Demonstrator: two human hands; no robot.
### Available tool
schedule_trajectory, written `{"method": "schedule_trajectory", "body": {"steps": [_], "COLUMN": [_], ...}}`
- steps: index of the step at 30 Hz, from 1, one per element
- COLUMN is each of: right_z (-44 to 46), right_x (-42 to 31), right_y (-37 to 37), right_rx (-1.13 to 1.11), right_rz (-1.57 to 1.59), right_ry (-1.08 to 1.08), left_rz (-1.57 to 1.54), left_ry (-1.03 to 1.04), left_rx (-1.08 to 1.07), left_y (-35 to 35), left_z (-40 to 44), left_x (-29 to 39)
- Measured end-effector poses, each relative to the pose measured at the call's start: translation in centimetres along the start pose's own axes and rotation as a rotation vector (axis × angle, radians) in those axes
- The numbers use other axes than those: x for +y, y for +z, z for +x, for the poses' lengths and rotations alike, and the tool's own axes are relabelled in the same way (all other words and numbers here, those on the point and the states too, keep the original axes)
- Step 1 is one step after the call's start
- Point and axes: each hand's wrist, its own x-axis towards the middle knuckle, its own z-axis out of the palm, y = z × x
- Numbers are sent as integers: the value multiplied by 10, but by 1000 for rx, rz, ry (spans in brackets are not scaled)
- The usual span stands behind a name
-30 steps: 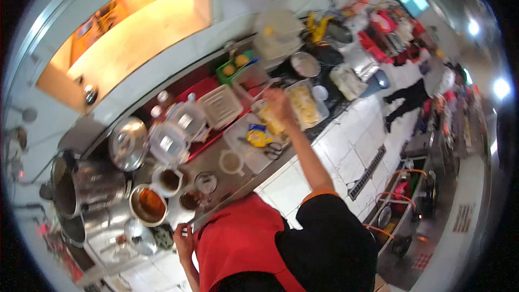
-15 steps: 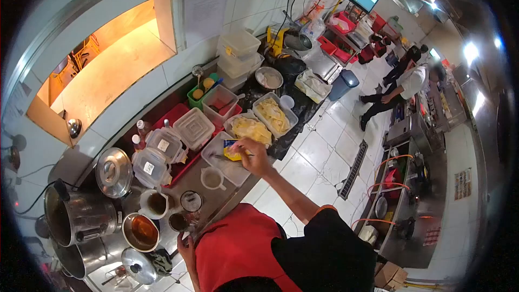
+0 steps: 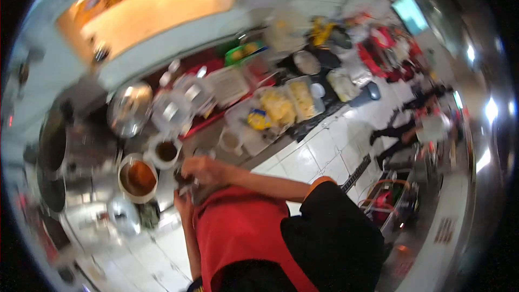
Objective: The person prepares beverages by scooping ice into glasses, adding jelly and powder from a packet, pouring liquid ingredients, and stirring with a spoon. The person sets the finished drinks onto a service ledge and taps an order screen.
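My right hand (image 3: 208, 171) is over the counter's front edge, fingers bent together in a pinch above a glass of dark liquid (image 3: 180, 175), which it mostly hides. Whatever it pinches is too small and blurred to name. Just below, my left hand (image 3: 184, 201) is raised with its fingers closed against the lower part of that glass. Behind the right hand shows the rim of another glass (image 3: 205, 153). Close by are a white jug of dark liquid (image 3: 166, 150), a bowl of reddish-brown liquid (image 3: 138, 178) and a pale measuring cup (image 3: 231, 140).
A yellow packet (image 3: 259, 119) lies in a clear tray beside tubs of yellowish food (image 3: 277, 106). Lidded containers (image 3: 173, 109), a steel lid (image 3: 130, 109) and a large pot (image 3: 86, 146) line the counter. At the right, a person (image 3: 432, 127) stands by another worktop.
My right hand has left the yellow packet and come back to the glass beside my left hand. The view has swung and blurred.
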Motion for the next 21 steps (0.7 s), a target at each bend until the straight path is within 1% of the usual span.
{"method": "schedule_trajectory", "body": {"steps": [1, 2, 3, 4, 5, 6, 8, 9, 11, 12, 14, 15, 17, 18, 20, 21], "right_z": [1, 2, 2, 2, 9, 4, 12, 10, 11, 11, 12, 14, 17, 17, 16, 12], "right_x": [2, 2, -1, 3, 10, 33, 29, 27, 35, 39, 42, 45, 48, 50, 54, 54], "right_y": [2, 5, 11, 16, 18, 35, 43, 45, 55, 56, 62, 62, 61, 61, 59, 59], "right_rx": [-40, -33, -69, -54, -50, 19, -9, -32, -87, -94, -88, -91, 36, 35, -36, -37], "right_rz": [-124, -58, -150, -129, -143, -16, -32, -15, -75, -83, -14, -18, 47, 44, -94, -98], "right_ry": [-60, -15, 14, 30, -104, -100, 88, 86, 199, 200, 328, 331, 329, 330, 241, 243], "left_rz": [8, -191, -181, -68, 104, -191, -140, -144, -106, -116, -81, -86, -223, -226, -170, -173], "left_ry": [151, -73, -114, -104, -16, -172, -106, -125, -20, -19, -55, -55, -47, -46, -16, -15], "left_rx": [46, 33, -57, -55, 133, -1, 11, 33, 28, 29, -35, -36, -231, -232, -237, -239], "left_y": [2, -1, -7, -3, -2, -16, -18, -16, -16, -13, -13, -14, -14, -14, -10, -10], "left_z": [2, -1, -1, 2, -4, -4, -3, -8, -8, -8, -10, -10, -12, -12, -12, -12], "left_x": [-11, 19, 15, -18, -7, 24, 21, 22, 14, 13, 17, 20, 27, 31, 34, 34]}}
